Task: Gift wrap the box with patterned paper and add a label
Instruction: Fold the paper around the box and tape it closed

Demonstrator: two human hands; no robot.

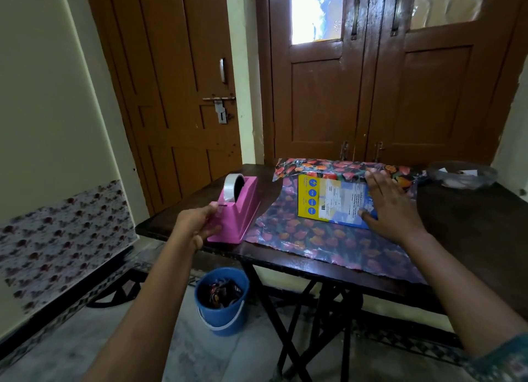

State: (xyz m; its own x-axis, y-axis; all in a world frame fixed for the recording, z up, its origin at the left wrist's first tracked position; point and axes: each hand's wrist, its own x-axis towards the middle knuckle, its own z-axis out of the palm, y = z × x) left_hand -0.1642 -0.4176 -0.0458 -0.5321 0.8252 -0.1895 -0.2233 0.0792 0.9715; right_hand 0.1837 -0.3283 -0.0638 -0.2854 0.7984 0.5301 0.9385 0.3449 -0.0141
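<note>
Now: one hand on the box, one at the tape

The dark wooden folding tabletop (463, 227) carries a sheet of dark floral patterned wrapping paper (328, 241) whose near edge runs along the tabletop's front edge. The sheet's far side is folded up and over the far edge of the yellow and blue cardboard box (325, 198), which lies flat on the paper toward the back. A pink plastic tape dispenser (243, 210) stands just beside the paper's left edge, its near end close to the tabletop's front left corner. Bare wood shows to the right of the box.

A round clear glass bowl (463, 173) at the far right corner holds a few pale scraps. On the floor below the dispenser, a blue plastic bucket (225, 316) holds dark crumpled scraps. The dispenser holds a roll of clear tape (233, 185).

The right hand (391, 207) lies flat with fingers spread, pressing the box top and the folded paper flap, its grip open. The left hand (200, 223) has curled fingers, thumb and forefinger meeting at the dispenser's cutter end; whether that grip holds tape cannot be told.
</note>
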